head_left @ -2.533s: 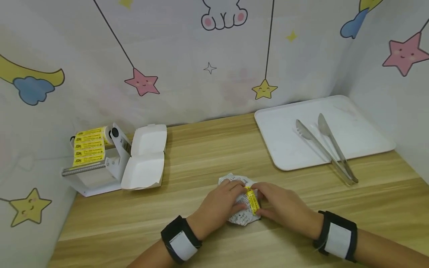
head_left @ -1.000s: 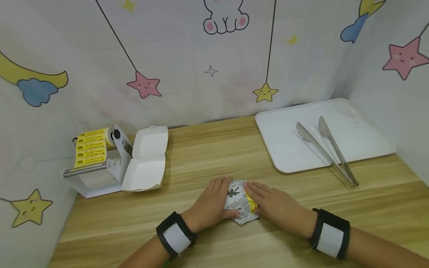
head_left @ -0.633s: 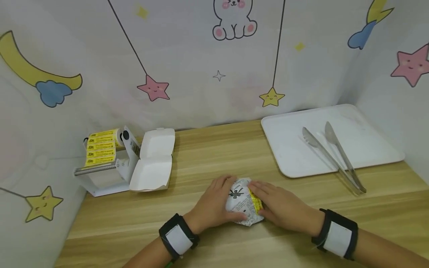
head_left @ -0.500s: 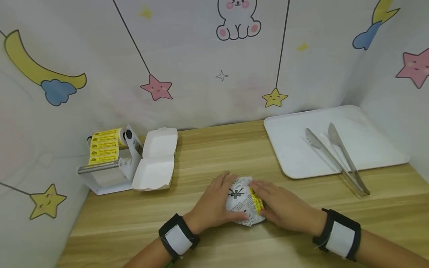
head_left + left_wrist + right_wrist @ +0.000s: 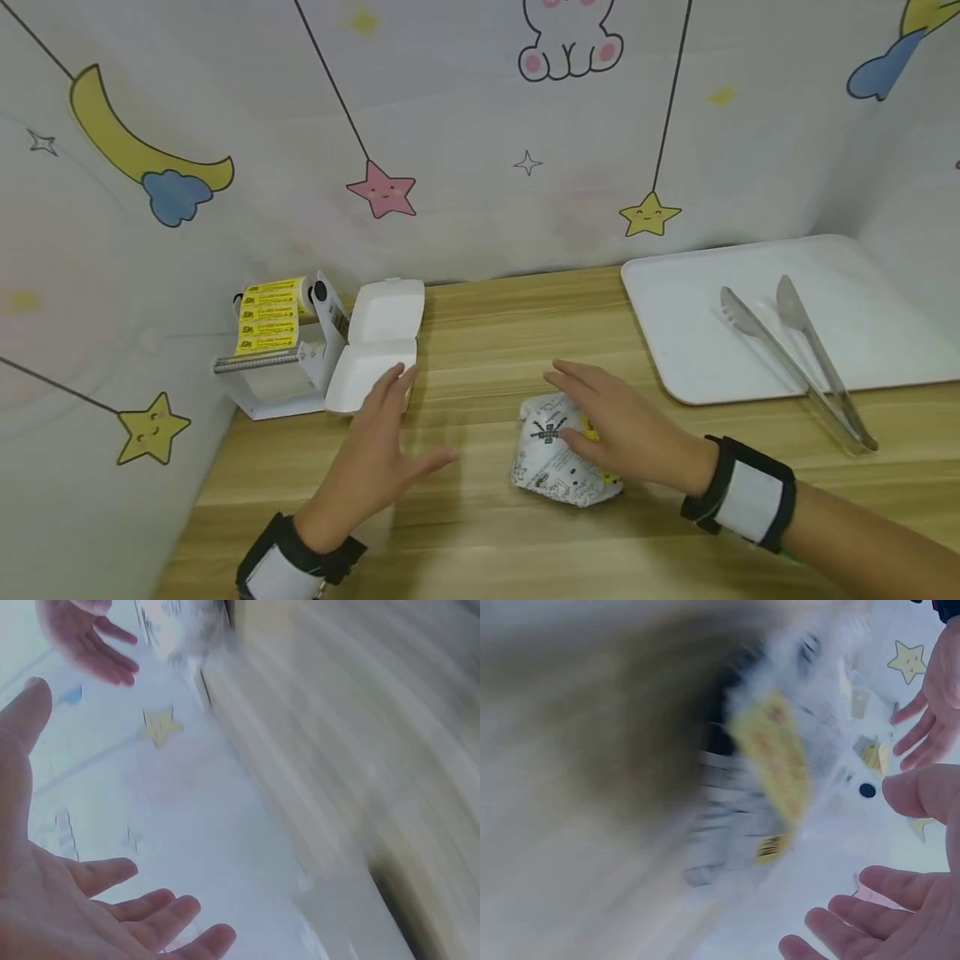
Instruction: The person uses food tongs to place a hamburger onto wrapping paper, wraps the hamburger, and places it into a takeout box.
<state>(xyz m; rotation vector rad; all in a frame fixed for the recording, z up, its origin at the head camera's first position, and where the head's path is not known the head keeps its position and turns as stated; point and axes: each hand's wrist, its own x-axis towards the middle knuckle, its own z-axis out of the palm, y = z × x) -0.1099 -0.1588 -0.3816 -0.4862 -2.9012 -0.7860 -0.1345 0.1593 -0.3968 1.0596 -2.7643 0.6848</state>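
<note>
White printed paper-wrapped parcel point(image 5: 555, 468), head view: on the tabletop point(image 5: 510, 333), well off its back edge.
White hinged box point(image 5: 387, 312): open toward the back left corner, no contents visible.
White rectangular tray point(image 5: 900, 333): back right, steel tongs point(image 5: 828, 369) overhanging its front rim.
Left wrist: left hand point(image 5: 64, 900) grip released.
Right wrist: right hand point(image 5: 932, 906) grip released; gentle side pressure would probably best spare the yellow label point(image 5: 775, 754).

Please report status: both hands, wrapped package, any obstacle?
Left hand open, empty. Right hand open, near paper-wrapped package. Package on table. Open clamshell box beyond left hand.
</note>
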